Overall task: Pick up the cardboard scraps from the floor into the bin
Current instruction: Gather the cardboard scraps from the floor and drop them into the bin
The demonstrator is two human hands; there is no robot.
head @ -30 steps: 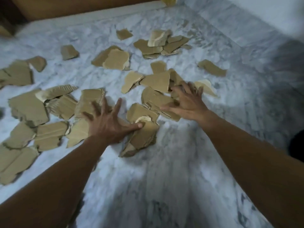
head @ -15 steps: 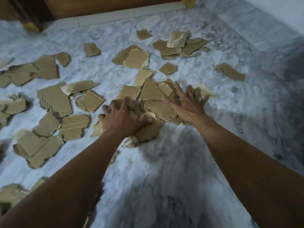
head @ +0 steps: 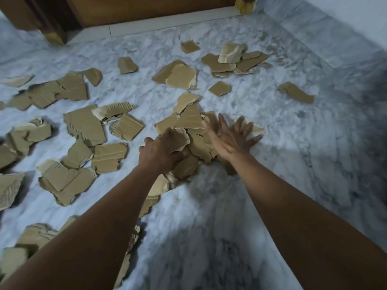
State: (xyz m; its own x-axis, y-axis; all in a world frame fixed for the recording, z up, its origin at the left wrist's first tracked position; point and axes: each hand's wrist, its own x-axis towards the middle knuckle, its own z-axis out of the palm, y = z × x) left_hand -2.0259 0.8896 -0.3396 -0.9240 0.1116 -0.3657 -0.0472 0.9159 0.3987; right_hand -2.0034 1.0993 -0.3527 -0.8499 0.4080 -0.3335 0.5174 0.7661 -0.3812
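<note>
Torn brown cardboard scraps lie scattered over a white marble floor point(head: 219, 206). A bunched heap of scraps point(head: 188, 122) sits in the middle, between my two hands. My left hand point(head: 161, 151) grips the left side of the heap, fingers curled over several pieces. On the heap's right side my right hand point(head: 228, 139) is pressed flat against it with fingers spread. Loose scraps remain at the left point(head: 83, 124), at the far middle point(head: 181, 75) and at the far right point(head: 296, 93). No bin is in view.
A wooden piece of furniture point(head: 129, 9) with legs stands at the back, along a pale floor strip. A wall point(head: 335, 21) runs down the right side. More scraps point(head: 33, 235) lie under my left forearm at the near left.
Both hands have pushed scraps together into a tighter heap. My left hand went from spread flat to curled around the pieces. The view has shifted, so the scraps sit further right.
</note>
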